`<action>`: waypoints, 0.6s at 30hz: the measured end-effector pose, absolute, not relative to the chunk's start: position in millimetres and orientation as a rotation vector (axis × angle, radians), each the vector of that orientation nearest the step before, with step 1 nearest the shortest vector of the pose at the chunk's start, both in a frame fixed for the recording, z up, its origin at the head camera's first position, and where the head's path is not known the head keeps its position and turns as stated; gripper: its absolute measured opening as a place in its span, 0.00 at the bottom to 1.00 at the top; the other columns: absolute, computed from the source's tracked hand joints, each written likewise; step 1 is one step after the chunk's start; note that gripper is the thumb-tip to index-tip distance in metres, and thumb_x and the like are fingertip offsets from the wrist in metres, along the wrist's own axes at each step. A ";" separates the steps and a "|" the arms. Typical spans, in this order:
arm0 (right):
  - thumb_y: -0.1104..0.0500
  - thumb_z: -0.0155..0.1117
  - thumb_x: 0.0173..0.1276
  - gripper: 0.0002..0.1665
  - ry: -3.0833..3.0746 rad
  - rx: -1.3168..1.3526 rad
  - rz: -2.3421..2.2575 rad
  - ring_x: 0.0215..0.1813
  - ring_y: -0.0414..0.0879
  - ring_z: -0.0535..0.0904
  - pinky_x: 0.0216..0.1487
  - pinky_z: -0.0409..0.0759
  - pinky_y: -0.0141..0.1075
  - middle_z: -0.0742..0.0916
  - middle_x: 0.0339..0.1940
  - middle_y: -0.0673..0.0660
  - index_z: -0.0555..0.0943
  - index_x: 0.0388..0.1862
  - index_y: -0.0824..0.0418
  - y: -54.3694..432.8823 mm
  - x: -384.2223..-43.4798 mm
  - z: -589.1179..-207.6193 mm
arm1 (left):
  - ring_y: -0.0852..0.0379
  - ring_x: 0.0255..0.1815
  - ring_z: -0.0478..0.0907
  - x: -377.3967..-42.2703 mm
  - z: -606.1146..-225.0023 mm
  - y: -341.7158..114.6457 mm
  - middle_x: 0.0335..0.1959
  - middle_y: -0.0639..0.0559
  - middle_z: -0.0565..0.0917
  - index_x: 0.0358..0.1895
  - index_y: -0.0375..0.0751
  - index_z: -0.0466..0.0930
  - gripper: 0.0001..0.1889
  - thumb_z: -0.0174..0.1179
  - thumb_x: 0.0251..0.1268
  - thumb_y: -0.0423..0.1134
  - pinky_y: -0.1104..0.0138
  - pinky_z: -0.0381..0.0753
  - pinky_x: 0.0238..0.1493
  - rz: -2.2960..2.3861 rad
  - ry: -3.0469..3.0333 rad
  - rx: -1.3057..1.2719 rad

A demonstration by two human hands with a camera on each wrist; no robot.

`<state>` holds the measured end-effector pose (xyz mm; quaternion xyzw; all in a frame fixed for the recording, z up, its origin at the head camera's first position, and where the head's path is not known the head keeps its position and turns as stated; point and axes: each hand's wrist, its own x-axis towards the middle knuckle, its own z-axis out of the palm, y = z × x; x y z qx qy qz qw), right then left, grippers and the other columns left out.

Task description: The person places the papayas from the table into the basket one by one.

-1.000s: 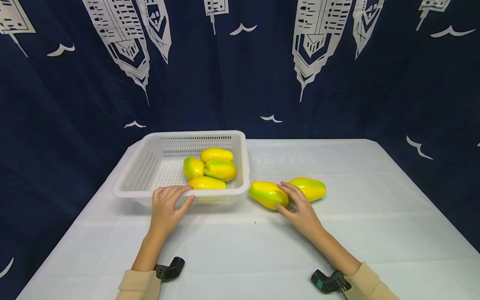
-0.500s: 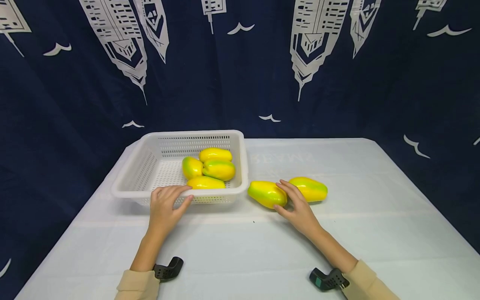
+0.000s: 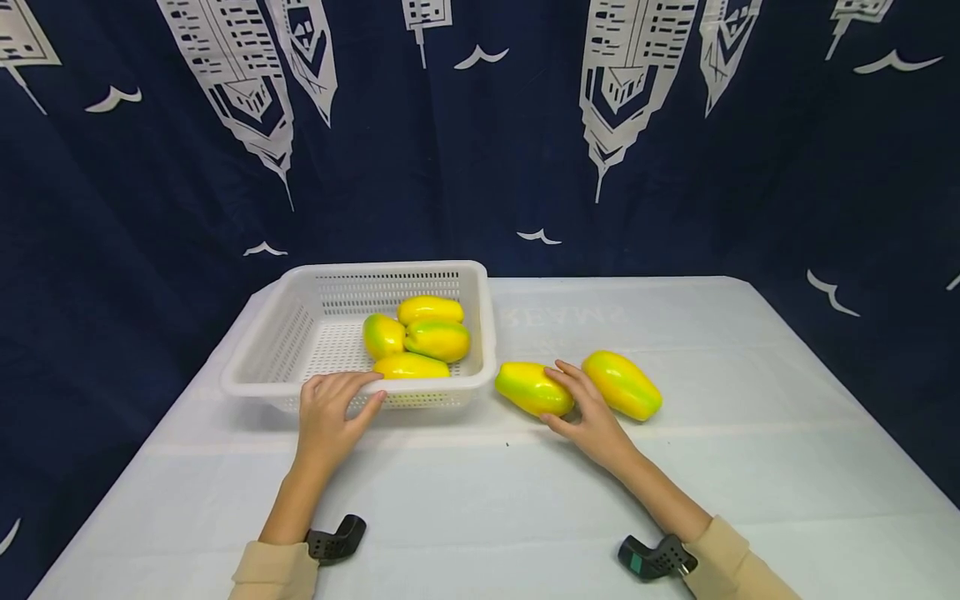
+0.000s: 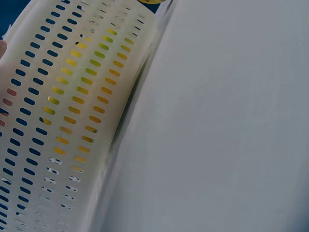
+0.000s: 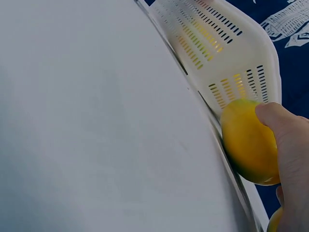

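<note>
My left hand [image 3: 330, 417] holds the near rim of a white plastic basket [image 3: 255, 388], fingers over the rim and thumb in front. Through the slots of the basket wall [image 4: 43, 121] in the left wrist view, yellow fruit shows. Several glossy yellow-green papayas [image 3: 438, 340] lie inside, towards the right. My right hand [image 3: 592, 425] grips a papaya [image 3: 528, 387] on the table just right of the basket, thumb at the near side and fingers over its right end. In the right wrist view, the thumb lies against this papaya [image 5: 248, 145]. Another papaya [image 3: 622, 385] lies behind that hand, to the right.
A white cloth covers the table [image 3: 480, 508]. A dark blue curtain [image 3: 450, 167] with white building prints hangs behind its far edge. Each wrist wears a black camera mount, the left mount [image 3: 337, 539] and the right mount [image 3: 656, 558].
The papaya behind the right hand has turned, its right end swinging nearer, and now lies slightly apart from the hand. Both hands keep nearly the same place.
</note>
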<state>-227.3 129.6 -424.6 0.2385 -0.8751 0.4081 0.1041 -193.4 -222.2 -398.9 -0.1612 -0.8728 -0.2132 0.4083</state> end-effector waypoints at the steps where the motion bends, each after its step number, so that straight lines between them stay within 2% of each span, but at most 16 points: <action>1: 0.55 0.67 0.55 0.37 -2.581 0.708 1.207 0.70 0.61 0.56 0.63 0.59 0.61 0.62 0.70 0.58 0.65 0.65 0.53 129.7 -227.9 -425.1 | 0.48 0.40 0.77 -193.3 -398.7 -222.1 0.36 0.48 0.85 0.39 0.45 0.81 0.13 0.63 0.48 0.43 0.55 0.60 0.50 -0.538 -2.199 -0.406; 10: 0.55 0.67 0.56 0.37 -2.584 0.720 1.261 0.69 0.60 0.57 0.63 0.59 0.60 0.62 0.69 0.58 0.65 0.64 0.52 131.1 -229.7 -427.6 | 0.48 0.41 0.77 -192.0 -397.1 -220.9 0.36 0.48 0.85 0.40 0.45 0.81 0.14 0.62 0.48 0.44 0.55 0.60 0.50 -0.532 -2.209 -0.405; 18: 0.57 0.65 0.57 0.34 -2.561 0.722 1.248 0.68 0.60 0.59 0.64 0.59 0.57 0.65 0.67 0.60 0.67 0.63 0.55 131.3 -232.2 -429.1 | 0.48 0.41 0.78 -191.8 -397.3 -221.0 0.36 0.48 0.85 0.39 0.45 0.81 0.14 0.62 0.48 0.44 0.55 0.60 0.50 -0.525 -2.211 -0.404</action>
